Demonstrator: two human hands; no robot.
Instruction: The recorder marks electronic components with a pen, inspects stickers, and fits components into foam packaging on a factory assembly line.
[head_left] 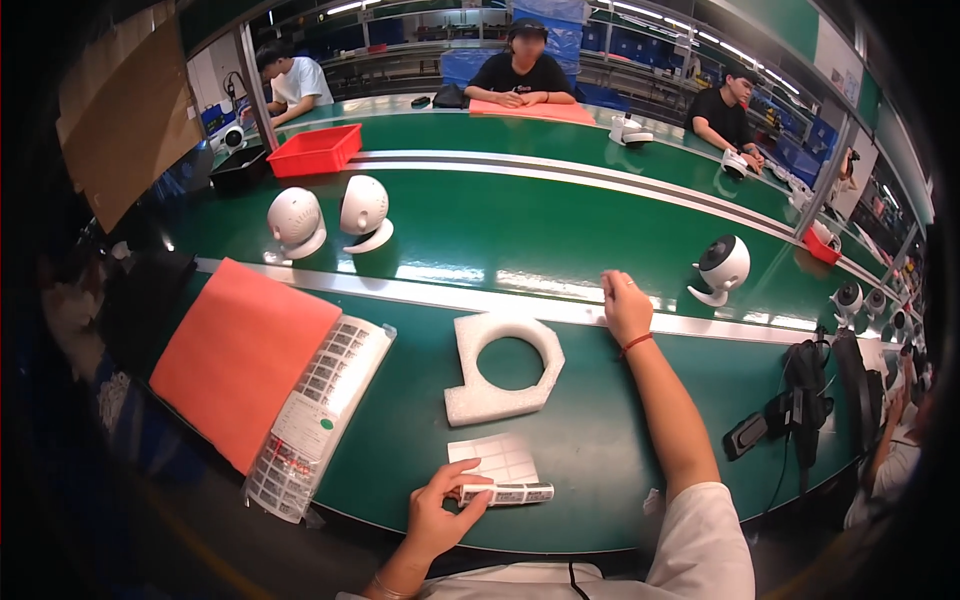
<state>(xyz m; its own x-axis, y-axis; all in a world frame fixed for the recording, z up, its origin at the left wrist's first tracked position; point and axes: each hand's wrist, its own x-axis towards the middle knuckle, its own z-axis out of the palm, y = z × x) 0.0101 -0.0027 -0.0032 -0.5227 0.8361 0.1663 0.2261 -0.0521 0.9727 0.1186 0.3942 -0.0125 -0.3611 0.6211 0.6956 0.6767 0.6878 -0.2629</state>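
Note:
My left hand (436, 514) pinches a sheet of labels (495, 458) near the front edge of the table. The sheet's near end is curled over, with printed labels showing along the fold. The pale far part lies flat on the green surface. My right hand (628, 308) is stretched out over the metal rail at the far side of the table, its fingers curled together. Whether anything is between them is hidden. Between my hands, a little farther off, lies a white foam holder (464, 400) with a round hole.
An orange sheet (245, 350) and a bagged stack of label sheets (325, 405) lie at left. Beyond the rail (400, 290) stand white cameras (295, 220), (365, 212) and a black-faced camera (730, 265). Black adapters (745, 436) with cables lie right. People sit opposite.

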